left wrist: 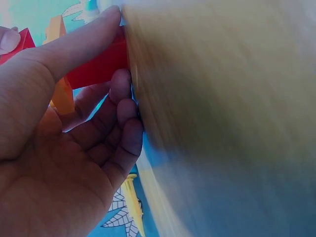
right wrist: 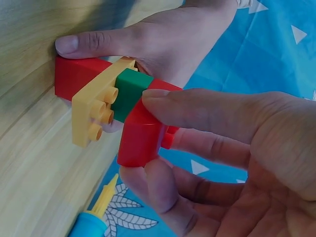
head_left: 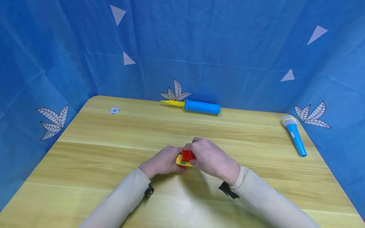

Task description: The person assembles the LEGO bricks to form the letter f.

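Note:
A small stack of toy building blocks stands on the wooden table between both hands. At its base is a red block (right wrist: 79, 78), gripped by my left hand (head_left: 163, 161) with the thumb along one side and the fingers on the other. Above this block lies a yellow studded plate (right wrist: 85, 116), and on the plate sits a green block (right wrist: 129, 94). My right hand (head_left: 212, 158) pinches the upper red block (right wrist: 139, 143) between thumb and fingers. That block is set against the green one, its studs facing the right palm.
Along the back edge of the table (head_left: 137, 123) lies a blue and yellow hand pump (head_left: 202, 107). A white and blue poker chip (head_left: 114, 110) is at the back left. A toy microphone (head_left: 296, 137) rests near the right edge. Blue patterned cloth (head_left: 228, 41) hangs around the table.

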Motion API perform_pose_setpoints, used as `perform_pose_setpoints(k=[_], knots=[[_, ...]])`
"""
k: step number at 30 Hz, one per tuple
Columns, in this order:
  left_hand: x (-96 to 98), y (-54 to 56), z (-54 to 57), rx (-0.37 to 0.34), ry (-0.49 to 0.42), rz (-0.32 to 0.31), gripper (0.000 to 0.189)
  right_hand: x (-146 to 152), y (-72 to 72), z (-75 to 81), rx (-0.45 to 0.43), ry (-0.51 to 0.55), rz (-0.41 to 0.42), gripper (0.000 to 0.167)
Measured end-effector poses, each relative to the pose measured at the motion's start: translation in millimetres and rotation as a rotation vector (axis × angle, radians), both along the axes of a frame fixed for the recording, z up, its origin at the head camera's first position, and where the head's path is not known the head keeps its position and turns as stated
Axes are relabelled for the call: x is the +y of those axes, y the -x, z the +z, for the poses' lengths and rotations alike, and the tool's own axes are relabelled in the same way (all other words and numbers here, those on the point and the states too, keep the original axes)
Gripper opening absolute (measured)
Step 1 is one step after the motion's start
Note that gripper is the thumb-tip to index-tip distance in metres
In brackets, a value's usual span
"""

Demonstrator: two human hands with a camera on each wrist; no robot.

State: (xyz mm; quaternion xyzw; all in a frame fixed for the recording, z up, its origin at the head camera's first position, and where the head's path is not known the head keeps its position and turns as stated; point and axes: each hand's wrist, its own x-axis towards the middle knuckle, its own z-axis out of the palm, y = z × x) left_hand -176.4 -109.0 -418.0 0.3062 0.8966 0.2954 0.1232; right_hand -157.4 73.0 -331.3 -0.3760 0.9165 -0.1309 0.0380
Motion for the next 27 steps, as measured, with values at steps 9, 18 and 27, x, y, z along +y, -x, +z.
perform_pose_setpoints(k=[9, 18, 27], knots=[[0.2, -0.2, -0.9, -0.001, 0.013, 0.007, 0.052, 2.1, -0.4, -2.0, -0.046, 0.022, -0.021, 0.032], [0.9, 0.5, 0.1, -0.005, 0.024, 0.012, 0.050, 9.4, -3.2, 3.0, -0.045, 0.072, -0.035, 0.046], [0.9, -0.4, 0.2, 0.009, 0.007, 0.004, 0.053, 20.0, -10.5, 1.9, 0.111, 0.119, 0.127, 0.049]])
